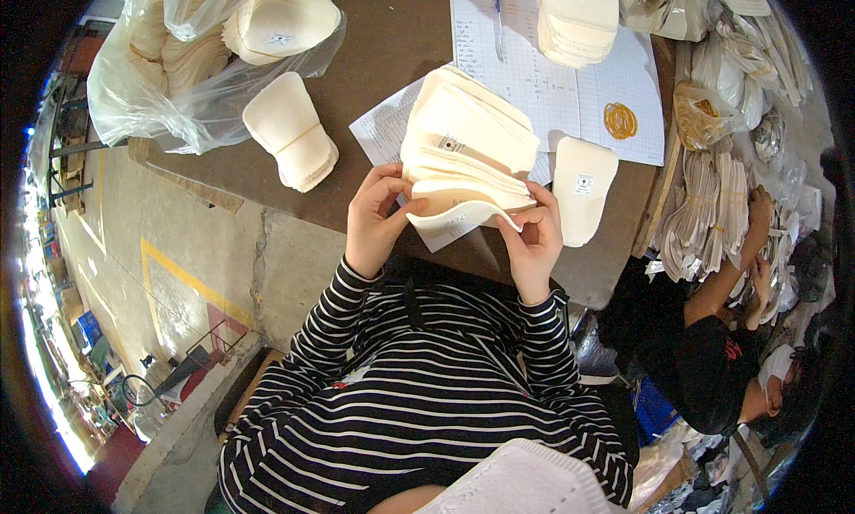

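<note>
My left hand (376, 218) and my right hand (534, 240) are closed on opposite edges of a cream tongue-shaped pad (450, 204), bending it into a curve. The pad has small printed marks. Right behind it fans out a stack of similar cream pads (472, 122) on the table, its near pads lifted between my hands. A single pad with a small printed label (585, 193) lies flat to the right of my right hand. A banded bundle of pads (292, 131) rests to the left, beyond my left hand.
Clear plastic bags (134, 95) of pads stand at the far left of the brown table (374, 33). Written sheets (561, 95) carry a blue pen (498, 24), rubber bands (621, 120) and another pad stack (577, 20). At right, a co-worker (712, 363) reaches among banded bundles (704, 211).
</note>
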Tool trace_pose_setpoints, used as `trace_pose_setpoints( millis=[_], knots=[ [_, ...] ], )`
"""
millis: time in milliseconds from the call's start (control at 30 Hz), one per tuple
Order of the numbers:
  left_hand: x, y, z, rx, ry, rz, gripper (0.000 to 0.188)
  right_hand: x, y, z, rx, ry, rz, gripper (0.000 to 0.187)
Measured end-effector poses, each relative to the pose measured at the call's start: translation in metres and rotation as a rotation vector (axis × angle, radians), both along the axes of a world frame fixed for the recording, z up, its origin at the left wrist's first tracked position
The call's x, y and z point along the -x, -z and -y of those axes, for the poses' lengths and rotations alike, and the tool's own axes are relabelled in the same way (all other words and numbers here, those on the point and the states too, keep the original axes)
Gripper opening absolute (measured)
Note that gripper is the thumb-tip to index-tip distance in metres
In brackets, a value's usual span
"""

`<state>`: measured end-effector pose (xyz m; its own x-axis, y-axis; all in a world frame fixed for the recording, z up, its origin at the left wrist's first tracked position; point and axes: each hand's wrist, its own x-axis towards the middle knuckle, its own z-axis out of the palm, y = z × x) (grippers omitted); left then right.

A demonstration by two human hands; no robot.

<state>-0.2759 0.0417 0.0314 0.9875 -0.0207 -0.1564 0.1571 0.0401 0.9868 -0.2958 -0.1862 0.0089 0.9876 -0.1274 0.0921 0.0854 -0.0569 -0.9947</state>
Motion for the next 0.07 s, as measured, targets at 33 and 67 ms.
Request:
trace_pose_setpoints(
  millis=[33, 67],
  knots=[
    [0.0003, 0.0, 0.0015, 0.01, -0.016, 0.006, 0.017, -0.0002, -0.0007, -0.0002, -0.022, 0.0, 0.002, 0.021],
    [0.0004, 0.0001, 0.0017, 0.011, -0.017, 0.007, 0.017, 0.0005, 0.001, 0.0005, -0.02, -0.004, 0.009, 0.021]
  ],
)
